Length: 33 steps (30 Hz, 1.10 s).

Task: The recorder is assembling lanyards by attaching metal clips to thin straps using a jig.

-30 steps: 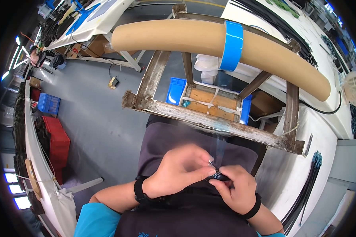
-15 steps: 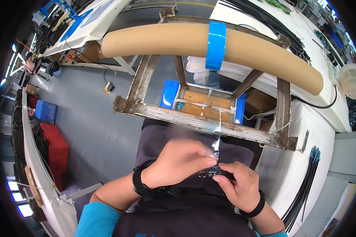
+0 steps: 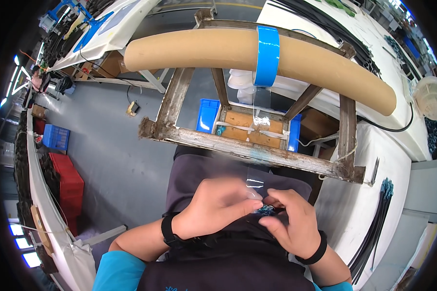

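Observation:
A roll of blue-looking tape (image 3: 267, 56) sits around a long brown cardboard tube (image 3: 199, 49). From it a clear strip of tape (image 3: 261, 104) runs down past the frame toward my lap. My left hand (image 3: 223, 200) is closed in a pinch near the strip's lower end, its fingers slightly blurred. Close beside it, my right hand (image 3: 292, 220) has thumb and forefinger curved around a small dark bundle with a shiny blue end (image 3: 266, 210). Most of that bundle is hidden by the hand and merges with my dark apron.
The tube lies across a worn metal frame (image 3: 247, 150) in front of me. Blue bins (image 3: 209, 115) stand under it. Black cords with blue tips (image 3: 381, 213) lie on the white table at right. Red crates (image 3: 65, 186) stand on the floor at left, and a fan (image 3: 430, 98) at far right.
The tape strip has shifted left and now hangs flatter from the roll. My left hand has moved slightly left and down; the right thumb and forefinger have spread a little.

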Motion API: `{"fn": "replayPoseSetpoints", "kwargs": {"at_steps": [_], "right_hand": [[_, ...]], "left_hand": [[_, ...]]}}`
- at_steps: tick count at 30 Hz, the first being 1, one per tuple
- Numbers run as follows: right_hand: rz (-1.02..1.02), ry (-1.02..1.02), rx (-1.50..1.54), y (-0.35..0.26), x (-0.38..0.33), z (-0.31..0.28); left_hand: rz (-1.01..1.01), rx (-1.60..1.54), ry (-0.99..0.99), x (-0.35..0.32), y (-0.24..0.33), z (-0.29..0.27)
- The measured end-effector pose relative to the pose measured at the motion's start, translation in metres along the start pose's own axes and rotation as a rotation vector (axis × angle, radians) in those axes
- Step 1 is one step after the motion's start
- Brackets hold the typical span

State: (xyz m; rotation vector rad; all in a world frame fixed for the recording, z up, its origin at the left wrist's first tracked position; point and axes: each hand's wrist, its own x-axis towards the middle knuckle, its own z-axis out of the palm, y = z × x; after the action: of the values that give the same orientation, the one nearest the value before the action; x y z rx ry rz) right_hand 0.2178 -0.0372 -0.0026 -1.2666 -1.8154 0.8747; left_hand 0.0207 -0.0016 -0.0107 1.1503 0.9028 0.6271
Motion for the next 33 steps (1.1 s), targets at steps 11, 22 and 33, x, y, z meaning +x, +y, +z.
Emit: {"fn": "replayPoseSetpoints", "kwargs": {"at_steps": [11,22,33], "right_hand": [[0.011,-0.092,0.021,-0.003,-0.007,-0.008],[0.303,-0.477,0.234,0.003,0.006,-0.021],[-0.171,0.020,-0.110,0.005,-0.012,0.003]], "left_hand": [[0.080,0.073,-0.119,0.010,0.006,-0.007],[0.080,0.046,-0.106,-0.005,-0.004,-0.007],[-0.029,-0.002,-0.110,-0.005,-0.011,-0.010]]}}
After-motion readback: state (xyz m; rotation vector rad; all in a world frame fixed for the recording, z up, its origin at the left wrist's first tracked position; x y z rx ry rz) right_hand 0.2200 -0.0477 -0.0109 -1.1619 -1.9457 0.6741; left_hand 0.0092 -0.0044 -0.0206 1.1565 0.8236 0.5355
